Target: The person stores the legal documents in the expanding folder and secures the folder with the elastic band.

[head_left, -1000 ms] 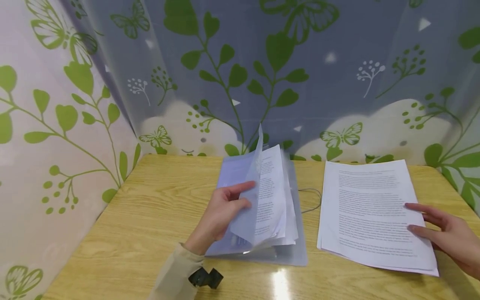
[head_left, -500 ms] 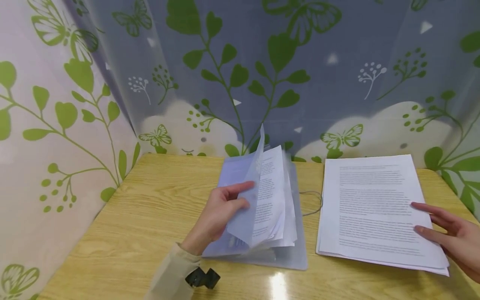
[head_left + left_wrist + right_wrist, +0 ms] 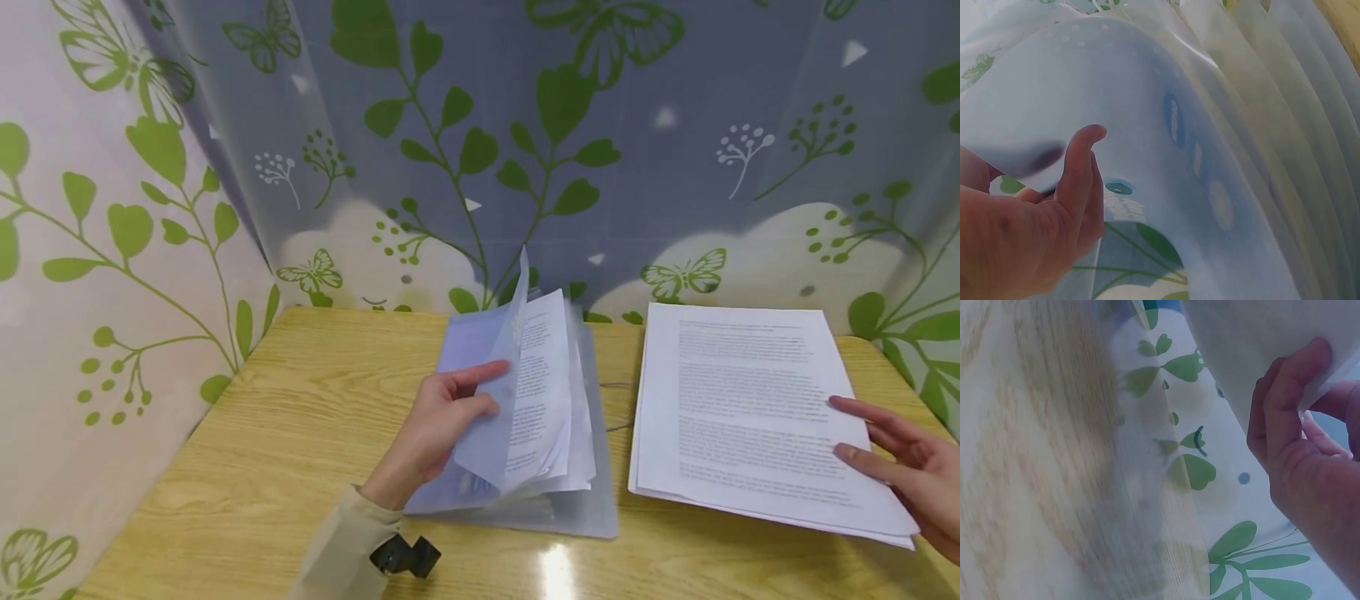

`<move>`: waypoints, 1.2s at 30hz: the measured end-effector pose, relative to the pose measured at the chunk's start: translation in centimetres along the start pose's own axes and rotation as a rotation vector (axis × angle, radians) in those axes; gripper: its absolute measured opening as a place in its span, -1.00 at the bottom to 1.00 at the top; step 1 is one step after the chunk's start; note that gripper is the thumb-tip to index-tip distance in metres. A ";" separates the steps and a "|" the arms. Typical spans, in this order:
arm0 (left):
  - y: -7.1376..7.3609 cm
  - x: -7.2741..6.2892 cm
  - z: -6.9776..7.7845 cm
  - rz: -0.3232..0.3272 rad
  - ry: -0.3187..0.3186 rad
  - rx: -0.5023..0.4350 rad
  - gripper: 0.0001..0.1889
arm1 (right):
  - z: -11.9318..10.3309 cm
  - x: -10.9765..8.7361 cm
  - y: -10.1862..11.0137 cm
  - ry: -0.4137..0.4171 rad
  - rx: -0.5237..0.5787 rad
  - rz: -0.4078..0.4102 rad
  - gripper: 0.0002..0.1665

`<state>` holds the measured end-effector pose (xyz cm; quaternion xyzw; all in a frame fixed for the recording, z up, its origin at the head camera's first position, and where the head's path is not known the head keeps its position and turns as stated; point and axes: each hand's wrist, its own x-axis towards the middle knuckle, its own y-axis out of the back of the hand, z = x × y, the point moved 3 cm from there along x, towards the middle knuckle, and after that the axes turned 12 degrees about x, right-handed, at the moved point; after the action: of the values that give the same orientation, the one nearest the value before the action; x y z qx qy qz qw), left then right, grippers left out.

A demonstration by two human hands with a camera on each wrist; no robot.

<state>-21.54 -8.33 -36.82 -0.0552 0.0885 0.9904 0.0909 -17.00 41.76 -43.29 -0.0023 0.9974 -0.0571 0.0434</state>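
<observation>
My left hand pinches the translucent cover of a plastic document folder between thumb and fingers, lifting it partway. Printed sheets show inside, their lower corners curling. In the left wrist view the bluish cover bends up from the hand, with more clear leaves fanned behind it. Over to the right, my right hand grips a stack of printed paper by its right edge, thumb and fingertip on the top page. The right wrist view has the fingers curled behind the white sheets.
A thin grey elastic cord loops out of the folder's right side, partly under the paper stack. The wooden table ends at a patterned curtain at the back and left. A black wrist device sits on the left sleeve.
The paper stack has risen slightly and straightened, its lower right corner shifting right with my right hand. It covers more of the cord's loop. My left hand and the folder stay nearly still.
</observation>
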 end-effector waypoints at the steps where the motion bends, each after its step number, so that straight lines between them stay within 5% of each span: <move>1: 0.0 0.0 0.0 0.000 0.001 0.001 -0.44 | -0.1 0.0 -0.1 0.004 -0.002 0.000 -0.31; 12: 0.1 0.0 -0.1 -0.008 0.009 -0.001 -0.45 | -0.5 0.0 -1.9 -0.076 0.055 -0.018 -0.36; 36: -0.1 0.0 0.0 -0.005 0.001 0.002 -0.45 | -0.1 1.0 -5.4 -0.074 0.121 -0.137 -0.36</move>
<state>-21.49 -8.28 -36.81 -0.0560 0.0896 0.9900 0.0935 -18.02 36.38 -42.70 -0.0698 0.9874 -0.1198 0.0763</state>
